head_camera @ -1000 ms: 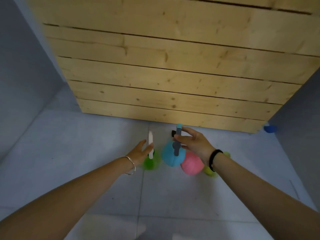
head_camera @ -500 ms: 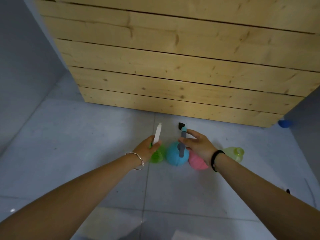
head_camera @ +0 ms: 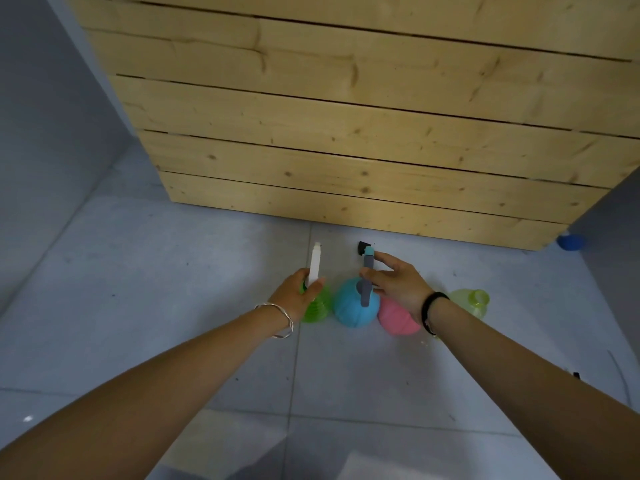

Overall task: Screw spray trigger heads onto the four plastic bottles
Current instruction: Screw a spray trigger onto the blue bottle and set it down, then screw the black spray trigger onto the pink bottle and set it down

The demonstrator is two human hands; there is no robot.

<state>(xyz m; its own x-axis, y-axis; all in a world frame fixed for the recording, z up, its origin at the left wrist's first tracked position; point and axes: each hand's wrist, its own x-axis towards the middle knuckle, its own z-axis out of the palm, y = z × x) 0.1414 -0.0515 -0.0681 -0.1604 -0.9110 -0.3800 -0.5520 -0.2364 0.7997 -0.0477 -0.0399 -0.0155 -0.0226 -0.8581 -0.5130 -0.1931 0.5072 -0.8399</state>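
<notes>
Four plastic bottles stand in a row on the grey floor. The green bottle (head_camera: 317,308) carries a white trigger head (head_camera: 315,263), and my left hand (head_camera: 299,292) grips its neck. The blue bottle (head_camera: 353,308) has a grey and teal trigger head (head_camera: 366,277), which my right hand (head_camera: 398,284) holds with thumb and fingers. The pink bottle (head_camera: 394,317) is partly hidden under my right wrist. At the far right the pale yellow-green bottle (head_camera: 472,301) stands with an open neck and no head.
A tall wooden plank crate (head_camera: 363,133) rises just behind the bottles. A small black part (head_camera: 363,247) lies on the floor at its base. A blue object (head_camera: 569,241) sits at the crate's right corner. Grey walls close in on both sides.
My left hand has closed around the green bottle's neck. The view has shifted, so the yellow-green bottle shows more fully. My right hand stays on the blue bottle's trigger head.
</notes>
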